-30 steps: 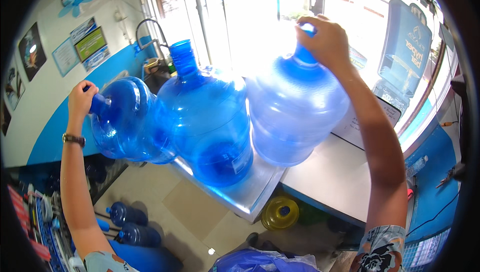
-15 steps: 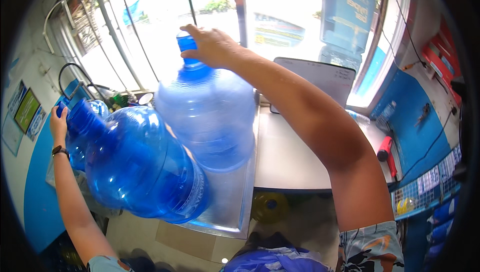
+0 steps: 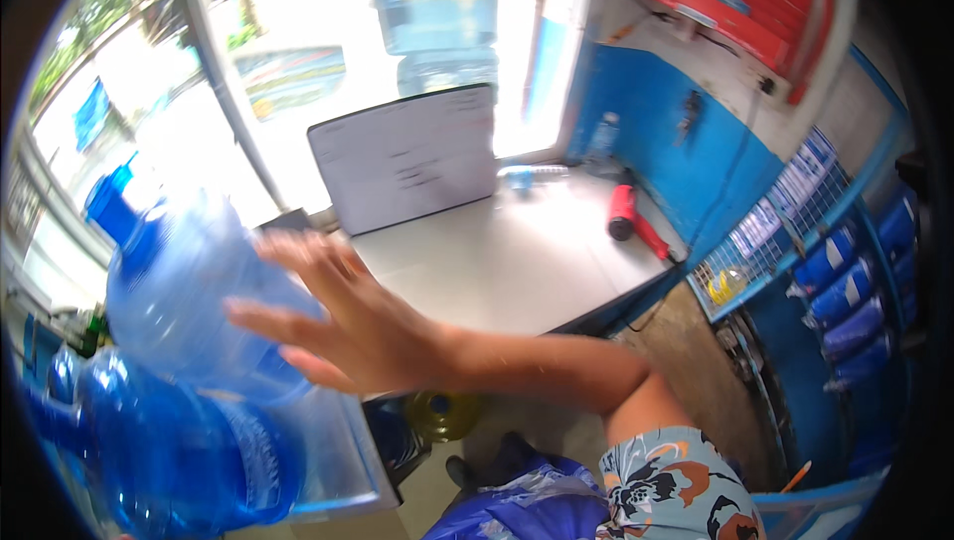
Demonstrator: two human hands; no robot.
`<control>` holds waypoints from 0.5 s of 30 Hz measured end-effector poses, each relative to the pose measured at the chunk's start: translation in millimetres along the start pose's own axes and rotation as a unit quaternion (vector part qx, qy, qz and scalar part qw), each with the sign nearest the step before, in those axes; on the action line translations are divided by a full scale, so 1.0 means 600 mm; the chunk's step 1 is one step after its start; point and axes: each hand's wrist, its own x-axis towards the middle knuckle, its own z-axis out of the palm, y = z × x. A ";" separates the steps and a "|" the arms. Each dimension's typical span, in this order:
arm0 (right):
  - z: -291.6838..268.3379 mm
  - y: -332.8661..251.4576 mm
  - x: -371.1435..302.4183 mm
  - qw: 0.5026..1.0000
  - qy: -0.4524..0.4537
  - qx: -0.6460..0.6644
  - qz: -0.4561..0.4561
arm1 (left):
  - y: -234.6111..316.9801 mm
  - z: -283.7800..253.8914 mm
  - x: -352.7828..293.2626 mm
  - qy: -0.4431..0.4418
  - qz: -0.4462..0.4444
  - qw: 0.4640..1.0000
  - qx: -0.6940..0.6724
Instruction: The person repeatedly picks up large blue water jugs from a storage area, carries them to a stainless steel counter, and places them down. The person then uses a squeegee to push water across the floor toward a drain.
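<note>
Right hand (image 3: 363, 326) spread before a pale-blue jug (image 3: 184, 297), white tabletop (image 3: 487, 272), whiteboard (image 3: 407, 157) and blue wall (image 3: 636, 103) beyond; left hand's state unclear.

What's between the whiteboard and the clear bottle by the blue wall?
Head view: a clear, bluish item lies there on the white counter, too blurred to identify.

Right sleeve (image 3: 681, 485): short, loose-cut, ending above the elbow. Ground colour pale grey-blue; print consists of a large black-outlined flower, solid black shapes and rust-orange patches. Forearm and right hand (image 3: 383, 331) bare; hand outline blurred. Front of body: crinkled blue-violet covering (image 3: 527, 502), glossy, with whitish sheen in places; garment type cannot be determined. Footwear (image 3: 513, 451): dark, rounded at the toe; finer detail indistinct.
</note>
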 end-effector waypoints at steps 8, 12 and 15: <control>-0.421 -0.109 -0.546 0.867 -0.217 -0.088 0.440 | 0.405 0.408 -0.296 -0.441 -0.315 0.789 -0.289; -0.633 -0.264 -0.721 0.765 -0.125 -0.165 0.610 | 0.687 0.528 -0.353 -0.671 -0.158 0.602 -0.403; -0.779 -0.346 -0.791 0.744 -0.009 -0.244 0.621 | 0.869 0.591 -0.412 -0.759 -0.054 0.447 -0.470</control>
